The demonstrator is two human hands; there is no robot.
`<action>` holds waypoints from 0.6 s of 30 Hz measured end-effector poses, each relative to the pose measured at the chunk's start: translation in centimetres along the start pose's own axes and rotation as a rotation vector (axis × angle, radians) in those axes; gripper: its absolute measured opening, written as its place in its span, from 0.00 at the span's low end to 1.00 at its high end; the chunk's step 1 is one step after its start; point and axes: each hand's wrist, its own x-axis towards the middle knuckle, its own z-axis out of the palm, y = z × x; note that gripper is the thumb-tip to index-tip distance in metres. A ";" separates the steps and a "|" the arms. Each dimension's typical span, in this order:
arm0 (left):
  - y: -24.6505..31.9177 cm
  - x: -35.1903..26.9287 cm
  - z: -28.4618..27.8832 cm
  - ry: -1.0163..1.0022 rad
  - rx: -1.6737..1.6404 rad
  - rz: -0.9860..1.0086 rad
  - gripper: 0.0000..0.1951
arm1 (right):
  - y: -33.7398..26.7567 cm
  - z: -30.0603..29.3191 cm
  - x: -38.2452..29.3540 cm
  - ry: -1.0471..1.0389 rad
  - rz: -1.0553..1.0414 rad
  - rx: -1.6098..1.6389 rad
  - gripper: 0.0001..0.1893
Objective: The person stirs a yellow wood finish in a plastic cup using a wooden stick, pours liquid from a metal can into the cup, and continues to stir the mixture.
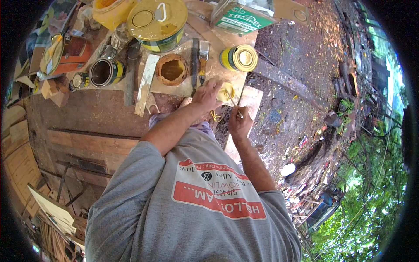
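Note:
A small round container (pixel 222 95) with pale yellow matter inside sits at the work board's front right corner. My left hand (pixel 207 94) grips the container from its left side, fingers and thumb around it. In my right hand (pixel 240 123), at the near right, is a thin stick (pixel 233 101), its far end dipping into the yellow matter. Beyond my left hand lies a flat paintbrush (pixel 203 62) with a yellow-brown handle, alongside a dark flat strip (pixel 194 62). A closed yellow and green can (pixel 234 58) stands just past the container.
A tin with a crusted brown rim (pixel 159 72) and a white-smeared wooden slat (pixel 146 83) are left of the brush. Farther back stand a large lidded can (pixel 162 41) and a green thinner can (pixel 242 21). An open can (pixel 118 70) stands at left.

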 end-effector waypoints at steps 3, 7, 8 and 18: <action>0.0 0.0 -0.1 -0.015 0.001 -0.003 0.48 | -0.2 0.2 0.2 -0.011 0.046 -0.021 0.08; 0.4 0.3 -0.9 -0.182 0.040 -0.063 0.49 | -1.1 0.3 1.2 0.002 0.091 -0.010 0.09; 0.3 0.2 -0.8 -0.182 0.041 -0.063 0.49 | -1.4 0.1 1.7 -0.020 0.168 0.041 0.09; -0.5 0.0 -0.9 -0.185 -0.029 -0.025 0.48 | 0.3 -0.3 3.6 -0.020 -0.147 0.106 0.06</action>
